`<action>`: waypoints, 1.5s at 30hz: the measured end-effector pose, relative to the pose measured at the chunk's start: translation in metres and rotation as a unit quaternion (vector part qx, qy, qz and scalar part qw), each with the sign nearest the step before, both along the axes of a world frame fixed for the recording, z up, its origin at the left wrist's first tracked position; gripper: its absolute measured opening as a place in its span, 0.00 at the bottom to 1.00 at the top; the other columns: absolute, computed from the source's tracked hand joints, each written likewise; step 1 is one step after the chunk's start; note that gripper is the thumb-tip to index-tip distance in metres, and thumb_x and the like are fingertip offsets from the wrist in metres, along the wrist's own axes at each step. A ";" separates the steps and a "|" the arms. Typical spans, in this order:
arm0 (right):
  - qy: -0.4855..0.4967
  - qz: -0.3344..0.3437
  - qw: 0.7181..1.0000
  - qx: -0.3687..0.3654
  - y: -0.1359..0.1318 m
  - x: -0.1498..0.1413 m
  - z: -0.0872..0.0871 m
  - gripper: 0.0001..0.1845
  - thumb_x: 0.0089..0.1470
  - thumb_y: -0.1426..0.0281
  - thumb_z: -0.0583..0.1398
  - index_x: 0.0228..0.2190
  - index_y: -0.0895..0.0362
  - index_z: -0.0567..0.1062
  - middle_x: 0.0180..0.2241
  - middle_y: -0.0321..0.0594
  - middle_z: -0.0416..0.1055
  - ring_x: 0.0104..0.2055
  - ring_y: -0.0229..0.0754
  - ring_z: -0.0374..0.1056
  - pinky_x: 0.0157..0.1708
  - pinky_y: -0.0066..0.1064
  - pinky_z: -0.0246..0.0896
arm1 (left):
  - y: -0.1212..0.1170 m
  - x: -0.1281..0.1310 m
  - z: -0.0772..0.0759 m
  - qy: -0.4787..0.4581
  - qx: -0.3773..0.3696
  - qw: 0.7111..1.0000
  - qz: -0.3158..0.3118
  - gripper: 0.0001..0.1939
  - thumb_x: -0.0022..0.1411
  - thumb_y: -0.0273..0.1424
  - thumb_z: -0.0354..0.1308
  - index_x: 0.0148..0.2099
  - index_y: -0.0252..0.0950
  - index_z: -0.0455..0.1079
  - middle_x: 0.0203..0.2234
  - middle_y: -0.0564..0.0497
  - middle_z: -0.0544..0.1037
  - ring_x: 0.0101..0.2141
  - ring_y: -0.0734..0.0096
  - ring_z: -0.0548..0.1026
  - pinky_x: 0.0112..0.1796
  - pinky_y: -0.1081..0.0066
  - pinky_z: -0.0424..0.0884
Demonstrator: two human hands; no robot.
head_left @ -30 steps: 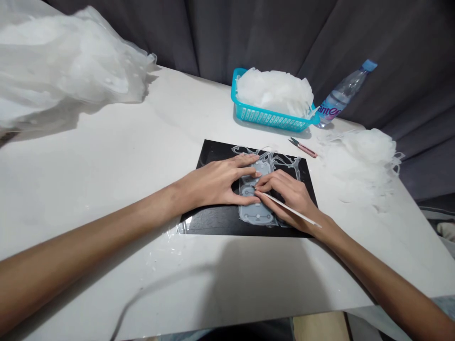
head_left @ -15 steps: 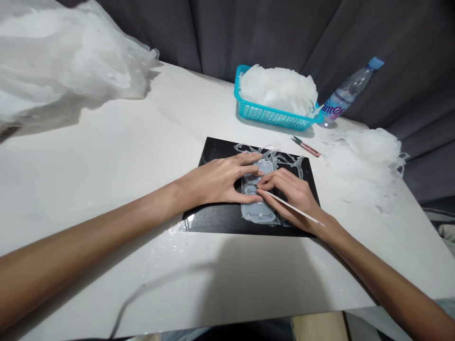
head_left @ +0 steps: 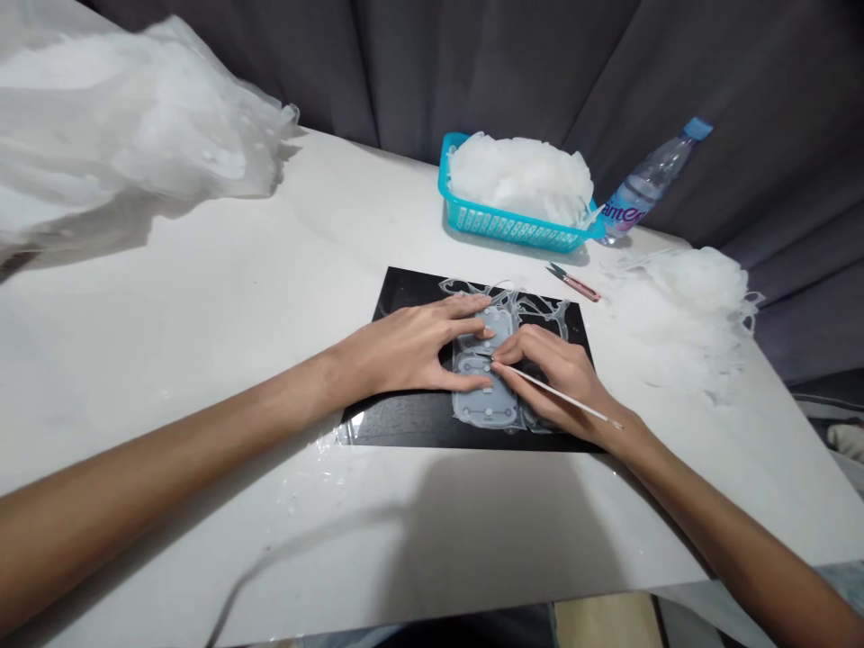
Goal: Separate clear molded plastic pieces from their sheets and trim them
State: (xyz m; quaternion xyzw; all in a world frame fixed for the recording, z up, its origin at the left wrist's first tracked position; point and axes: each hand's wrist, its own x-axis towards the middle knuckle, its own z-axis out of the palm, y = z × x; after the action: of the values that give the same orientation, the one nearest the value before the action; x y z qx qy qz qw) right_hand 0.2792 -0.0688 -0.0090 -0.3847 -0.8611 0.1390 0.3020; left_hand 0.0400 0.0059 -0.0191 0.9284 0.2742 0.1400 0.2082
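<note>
On a black board point(head_left: 405, 423) lies a translucent grey-white moulded sheet point(head_left: 489, 412) with rounded panels and small round bumps. My left hand point(head_left: 432, 346) rests on it from the left, fingers spread, thumb and fingertips pressing the surface. From the right, my right hand point(head_left: 550, 364) pinches a thin white stick-like tool point(head_left: 563, 396). Its tip meets the sheet between two panels, close to the fingertips, and its back end reaches past my wrist. What kind of tip it has is too small to tell. Curly clear trimmings point(head_left: 503, 295) lie along the board's far edge.
Behind the board stands a turquoise basket point(head_left: 513, 232) heaped with translucent white pieces, beside a water bottle point(head_left: 638, 193). Pink-handled thread snips point(head_left: 573, 282) lie near a pile of clear scraps point(head_left: 688, 315). A big plastic bag point(head_left: 155, 117) fills the table's far left.
The view has shifted slightly. My right hand has moved a little rightwards relative to the left, with the tool tip sliding along between the panels. My left hand still presses the sheet.
</note>
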 end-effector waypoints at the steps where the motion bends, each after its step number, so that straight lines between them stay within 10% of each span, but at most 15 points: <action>1: 0.005 0.003 1.000 0.002 0.000 0.000 -0.001 0.04 0.69 0.72 0.60 0.39 0.54 0.72 0.38 0.43 0.77 0.43 0.46 0.75 0.45 0.38 0.72 | 0.000 0.000 0.000 0.001 0.002 1.000 0.000 0.32 0.65 0.52 0.66 0.63 0.38 0.74 0.74 0.43 0.61 0.70 0.47 0.65 0.66 0.55 0.67; 15: -0.063 0.005 0.996 0.060 0.011 -0.001 -0.014 0.12 0.71 0.68 0.59 0.52 0.58 0.75 0.48 0.50 0.75 0.51 0.48 0.75 0.53 0.42 0.76 | 0.004 -0.004 0.002 -0.025 -0.007 1.000 -0.007 0.37 0.66 0.57 0.63 0.67 0.40 0.64 0.72 0.40 0.64 0.68 0.48 0.66 0.66 0.54 0.64; 21: -0.073 0.011 0.993 0.096 0.013 -0.003 -0.015 0.12 0.72 0.69 0.57 0.52 0.59 0.76 0.46 0.50 0.76 0.48 0.47 0.74 0.50 0.40 0.76 | -0.022 -0.011 0.009 -0.016 0.036 0.983 0.180 0.36 0.61 0.66 0.59 0.45 0.35 0.68 0.42 0.42 0.75 0.43 0.49 0.74 0.46 0.53 0.71; 31: -0.082 0.005 0.985 0.151 0.012 -0.003 -0.012 0.11 0.72 0.71 0.57 0.49 0.60 0.77 0.44 0.51 0.78 0.45 0.49 0.74 0.46 0.41 0.75 | -0.030 0.003 0.006 -0.112 -0.174 0.963 0.174 0.26 0.69 0.56 0.57 0.32 0.39 0.76 0.30 0.51 0.79 0.35 0.62 0.70 0.40 0.62 0.62; 45: -0.021 -0.004 0.997 0.076 0.011 0.002 -0.005 0.08 0.73 0.71 0.56 0.45 0.58 0.76 0.42 0.47 0.78 0.46 0.46 0.75 0.46 0.38 0.73 | -0.037 0.012 0.005 -0.138 -0.149 0.961 0.189 0.15 0.67 0.41 0.64 0.30 0.38 0.73 0.30 0.52 0.78 0.36 0.62 0.72 0.45 0.60 0.64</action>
State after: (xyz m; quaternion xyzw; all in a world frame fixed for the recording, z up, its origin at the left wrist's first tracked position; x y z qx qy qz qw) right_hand 0.2817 -0.0582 -0.0142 -0.3667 -0.8739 0.0642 0.3127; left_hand 0.0523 -0.0309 -0.0137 0.7898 0.4307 0.2616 0.3496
